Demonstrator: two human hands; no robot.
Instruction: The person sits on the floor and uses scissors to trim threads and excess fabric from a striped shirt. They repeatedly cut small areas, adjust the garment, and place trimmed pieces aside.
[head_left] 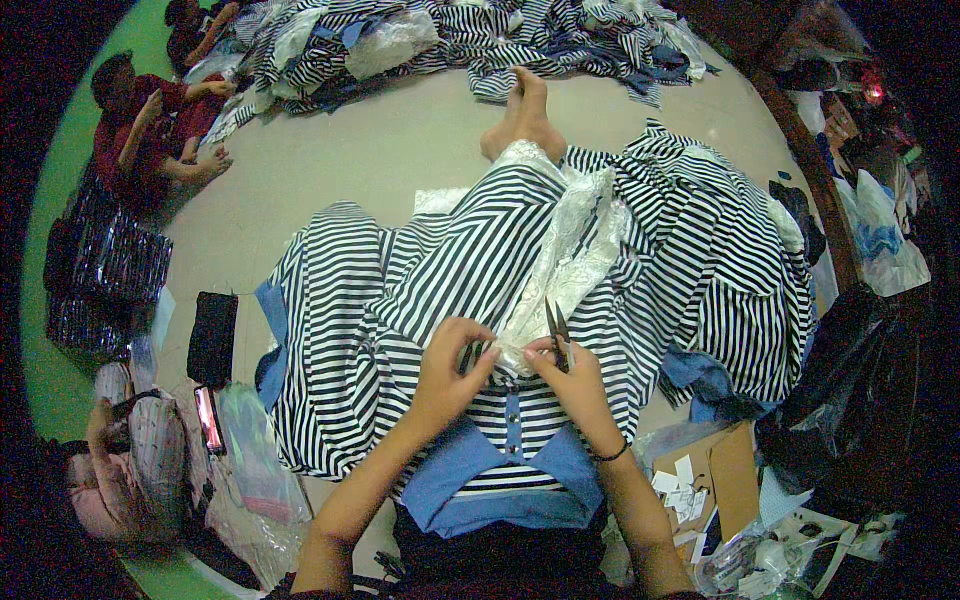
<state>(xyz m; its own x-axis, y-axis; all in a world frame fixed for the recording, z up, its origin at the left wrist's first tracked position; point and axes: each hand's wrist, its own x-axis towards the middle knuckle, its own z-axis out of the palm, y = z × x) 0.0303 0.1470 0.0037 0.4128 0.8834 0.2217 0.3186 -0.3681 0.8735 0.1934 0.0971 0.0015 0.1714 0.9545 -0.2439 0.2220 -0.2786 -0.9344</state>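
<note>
Across my lap spreads a black-and-white striped shirt (470, 260) with a blue collar (460, 490) towards me and a buttoned blue placket (513, 425). White lace trim (545, 290) runs up its front. My left hand (455, 365) pinches the lower end of the lace between thumb and fingers. Beside it, my right hand (575, 380) keeps a pair of dark thread snips (557, 322) in its fingers, points upward and away from me. Its thumb and fingertip also touch the lace end. Any thread there is too small to make out.
More striped garments (730, 230) lie to the right, and a large heap (470, 40) lies at the back. A bare foot (525, 120) shows beyond the shirt. Other people (140, 130) sit at left. A phone (208, 420), black pouch (212, 338), cardboard (725, 480) and plastic bags (830, 390) lie around.
</note>
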